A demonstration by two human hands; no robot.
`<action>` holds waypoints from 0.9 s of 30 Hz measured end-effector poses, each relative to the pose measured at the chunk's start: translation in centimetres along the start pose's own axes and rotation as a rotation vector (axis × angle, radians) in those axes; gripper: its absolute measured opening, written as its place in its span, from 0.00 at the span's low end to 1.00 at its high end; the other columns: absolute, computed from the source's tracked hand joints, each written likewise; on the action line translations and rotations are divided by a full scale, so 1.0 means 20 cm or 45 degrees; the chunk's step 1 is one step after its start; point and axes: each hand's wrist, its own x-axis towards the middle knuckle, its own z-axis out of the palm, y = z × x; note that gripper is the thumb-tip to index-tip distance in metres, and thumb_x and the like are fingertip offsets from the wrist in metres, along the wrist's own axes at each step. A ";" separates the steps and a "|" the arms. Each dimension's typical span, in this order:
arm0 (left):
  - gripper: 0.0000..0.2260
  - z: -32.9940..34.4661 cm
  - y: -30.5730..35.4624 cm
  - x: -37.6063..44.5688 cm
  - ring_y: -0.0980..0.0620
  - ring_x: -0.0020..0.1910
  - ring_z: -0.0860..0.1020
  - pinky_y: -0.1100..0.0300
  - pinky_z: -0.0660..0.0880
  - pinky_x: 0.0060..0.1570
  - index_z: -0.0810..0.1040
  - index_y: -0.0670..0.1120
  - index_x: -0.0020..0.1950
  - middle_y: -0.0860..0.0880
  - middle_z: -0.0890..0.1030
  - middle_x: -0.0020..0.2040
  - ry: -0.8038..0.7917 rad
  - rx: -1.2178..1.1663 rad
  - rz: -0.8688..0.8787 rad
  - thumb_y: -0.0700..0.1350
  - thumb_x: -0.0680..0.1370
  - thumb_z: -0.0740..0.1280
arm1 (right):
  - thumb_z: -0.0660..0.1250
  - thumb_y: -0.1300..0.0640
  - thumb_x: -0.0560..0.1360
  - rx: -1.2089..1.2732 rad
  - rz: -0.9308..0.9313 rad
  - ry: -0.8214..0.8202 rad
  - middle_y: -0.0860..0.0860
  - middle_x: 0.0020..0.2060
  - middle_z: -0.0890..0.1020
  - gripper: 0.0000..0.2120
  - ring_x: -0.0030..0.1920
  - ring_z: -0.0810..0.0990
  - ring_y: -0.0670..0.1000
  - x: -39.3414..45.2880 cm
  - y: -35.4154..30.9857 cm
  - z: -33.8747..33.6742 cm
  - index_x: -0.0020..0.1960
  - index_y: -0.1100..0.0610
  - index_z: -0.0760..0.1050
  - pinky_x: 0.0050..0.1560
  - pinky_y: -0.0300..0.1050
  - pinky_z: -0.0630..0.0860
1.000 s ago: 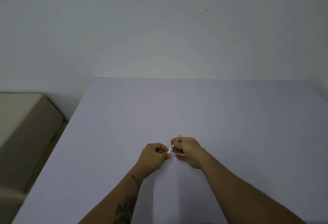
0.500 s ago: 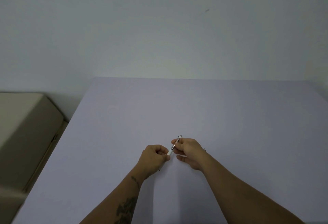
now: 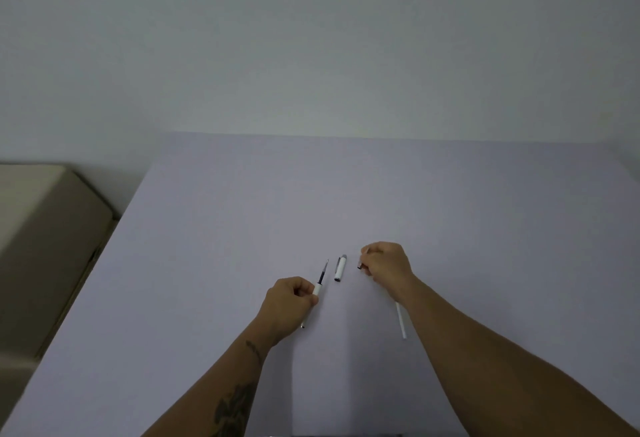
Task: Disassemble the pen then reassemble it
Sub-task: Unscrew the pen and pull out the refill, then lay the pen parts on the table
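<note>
My left hand [image 3: 289, 301] is closed around the white pen barrel [image 3: 316, 289]. The dark refill [image 3: 323, 272] sticks out of the barrel, pointing away from me. A white cap with a clip [image 3: 340, 268] lies on the table between my hands. My right hand [image 3: 388, 263] pinches a small dark pen part [image 3: 359, 266] at its fingertips, to the right of the cap. A thin white tube [image 3: 400, 320] lies on the table beside my right wrist, partly hidden by it.
Everything rests on a pale lilac table [image 3: 346, 201] that reaches back to a plain white wall. A beige box-like object [image 3: 41, 228] stands off the table's left edge.
My hands were together on the pen and have moved apart. The cap and the white tube now lie on the table, and the refill is exposed.
</note>
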 end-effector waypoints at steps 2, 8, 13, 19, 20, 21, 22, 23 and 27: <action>0.05 0.02 0.01 0.02 0.53 0.34 0.74 0.60 0.76 0.38 0.80 0.47 0.39 0.50 0.78 0.35 -0.004 0.012 -0.009 0.41 0.74 0.69 | 0.68 0.62 0.69 -0.277 -0.045 0.002 0.55 0.44 0.84 0.09 0.47 0.81 0.55 0.04 0.03 0.01 0.49 0.57 0.81 0.47 0.44 0.75; 0.07 0.08 0.01 0.07 0.55 0.34 0.75 0.64 0.71 0.34 0.79 0.50 0.37 0.52 0.79 0.35 -0.006 0.048 -0.052 0.41 0.75 0.68 | 0.63 0.59 0.72 -0.714 -0.178 -0.077 0.52 0.43 0.72 0.11 0.44 0.75 0.57 0.14 0.10 0.12 0.54 0.54 0.67 0.43 0.46 0.70; 0.07 0.10 -0.02 0.08 0.55 0.33 0.74 0.64 0.70 0.34 0.78 0.50 0.38 0.52 0.78 0.35 -0.016 0.090 -0.084 0.42 0.76 0.68 | 0.63 0.58 0.74 -0.756 -0.164 -0.057 0.53 0.44 0.70 0.11 0.44 0.73 0.59 0.15 0.15 0.17 0.54 0.56 0.67 0.44 0.46 0.69; 0.11 0.13 -0.02 0.07 0.57 0.30 0.72 0.67 0.69 0.31 0.75 0.51 0.34 0.53 0.77 0.32 0.042 0.125 -0.060 0.42 0.75 0.68 | 0.65 0.57 0.73 -0.459 -0.102 -0.102 0.54 0.50 0.83 0.10 0.51 0.81 0.57 0.08 0.15 0.12 0.53 0.53 0.79 0.53 0.49 0.78; 0.10 0.13 0.00 0.07 0.56 0.30 0.72 0.65 0.70 0.32 0.75 0.51 0.34 0.53 0.77 0.32 0.048 0.128 -0.049 0.42 0.74 0.68 | 0.66 0.58 0.72 -0.364 -0.062 -0.154 0.53 0.46 0.85 0.08 0.47 0.83 0.56 0.05 0.15 0.12 0.48 0.52 0.82 0.50 0.49 0.79; 0.09 0.14 0.01 0.07 0.56 0.31 0.73 0.63 0.71 0.33 0.76 0.51 0.34 0.53 0.77 0.32 0.050 0.132 -0.033 0.42 0.74 0.68 | 0.67 0.59 0.72 -0.253 -0.004 -0.225 0.53 0.41 0.85 0.07 0.41 0.82 0.54 0.03 0.15 0.11 0.44 0.52 0.83 0.43 0.48 0.79; 0.09 0.15 0.02 0.06 0.56 0.31 0.73 0.62 0.72 0.34 0.76 0.51 0.35 0.53 0.77 0.33 0.048 0.136 -0.014 0.42 0.74 0.69 | 0.68 0.60 0.72 -0.127 0.065 -0.303 0.52 0.37 0.84 0.06 0.35 0.80 0.51 0.00 0.14 0.11 0.41 0.53 0.83 0.36 0.45 0.76; 0.08 0.15 0.03 0.06 0.55 0.32 0.73 0.60 0.74 0.36 0.77 0.51 0.36 0.53 0.78 0.33 0.045 0.138 0.006 0.42 0.74 0.69 | 0.68 0.61 0.72 -0.003 0.128 -0.367 0.52 0.34 0.82 0.06 0.31 0.77 0.49 -0.02 0.14 0.10 0.41 0.54 0.83 0.32 0.42 0.72; 0.04 0.16 0.08 0.05 0.54 0.32 0.76 0.52 0.80 0.40 0.80 0.49 0.38 0.51 0.80 0.34 0.042 0.155 0.083 0.43 0.73 0.71 | 0.71 0.60 0.73 0.223 0.174 -0.389 0.50 0.33 0.81 0.04 0.30 0.75 0.47 -0.08 0.12 0.09 0.46 0.57 0.84 0.28 0.38 0.70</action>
